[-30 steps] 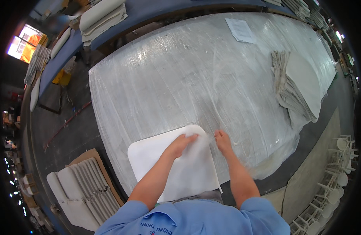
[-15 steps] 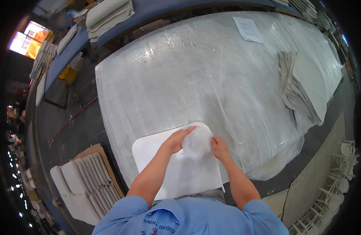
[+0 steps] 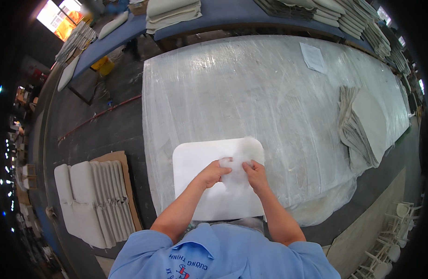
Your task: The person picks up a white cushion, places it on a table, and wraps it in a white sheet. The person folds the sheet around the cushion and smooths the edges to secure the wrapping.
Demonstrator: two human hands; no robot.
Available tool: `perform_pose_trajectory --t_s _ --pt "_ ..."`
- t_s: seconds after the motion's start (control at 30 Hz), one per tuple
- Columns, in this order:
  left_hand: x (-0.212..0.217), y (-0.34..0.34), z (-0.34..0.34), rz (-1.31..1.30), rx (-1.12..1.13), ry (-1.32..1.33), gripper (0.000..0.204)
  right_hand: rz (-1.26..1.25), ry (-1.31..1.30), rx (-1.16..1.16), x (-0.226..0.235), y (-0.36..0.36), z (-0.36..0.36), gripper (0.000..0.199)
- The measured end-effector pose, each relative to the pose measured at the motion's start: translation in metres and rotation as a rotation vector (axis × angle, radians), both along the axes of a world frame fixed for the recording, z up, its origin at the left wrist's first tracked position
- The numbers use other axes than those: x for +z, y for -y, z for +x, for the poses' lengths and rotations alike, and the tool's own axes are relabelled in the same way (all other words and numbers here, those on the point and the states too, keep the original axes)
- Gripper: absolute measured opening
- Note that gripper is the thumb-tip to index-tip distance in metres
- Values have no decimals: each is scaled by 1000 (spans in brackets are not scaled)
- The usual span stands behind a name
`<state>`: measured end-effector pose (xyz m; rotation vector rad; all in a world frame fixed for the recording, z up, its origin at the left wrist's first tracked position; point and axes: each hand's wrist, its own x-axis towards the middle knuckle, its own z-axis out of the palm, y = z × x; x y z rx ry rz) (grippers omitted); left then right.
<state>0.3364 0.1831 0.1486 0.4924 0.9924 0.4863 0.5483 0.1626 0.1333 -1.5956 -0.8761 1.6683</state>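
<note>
Between my two hands is a tuft of white, fluffy fibre wadding [image 3: 235, 179], thin enough to look hazy. My left hand [image 3: 214, 173] pinches its left side. Its right side is in the closed fingers of my right hand [image 3: 256, 176]. Beneath them lies a white cushion pad [image 3: 189, 160], squarish with rounded corners, its near edge close to my body. More of the hazy fibre shows over the pad's far right corner. The pad rests at the near edge of a large plastic-wrapped stack [image 3: 204, 93].
Grey cushion covers [image 3: 372, 123] lie stacked on the wrapped plastic at right, with a paper sheet [image 3: 313, 57] farther back. Several pale cushions [image 3: 91, 200] stand on cardboard at left. Blue tables [image 3: 223, 14] with stacked pads line the back. White chairs [image 3: 385, 246] stand at lower right.
Both hands have drawn nearer to me and closer together, with the wadding now gripped on both sides. My left hand has gone from spread over it to closed. The view has shifted.
</note>
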Motion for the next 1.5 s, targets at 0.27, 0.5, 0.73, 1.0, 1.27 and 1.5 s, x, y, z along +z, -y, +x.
perform_pose_trajectory --t_s 0.27,0.5,0.73,1.0,1.27,1.5 --pt "-4 76 -21 43 -5 -129 46 -44 -154 -68 13 57 -34 28" --pt "-4 116 -8 42 72 -385 49 156 238 94 3 90 -57 27" --pt "-22 154 -13 463 118 -775 46 393 578 202 7 119 -83 24" --pt "-12 196 -19 671 82 -971 32 420 892 112 -47 117 -43 30" --pt "-25 196 -100 333 115 -536 47 42 65 -138 -55 107 -17 37" --pt "11 174 -45 102 254 -232 27 -4 -189 105 -7 126 -74 44"
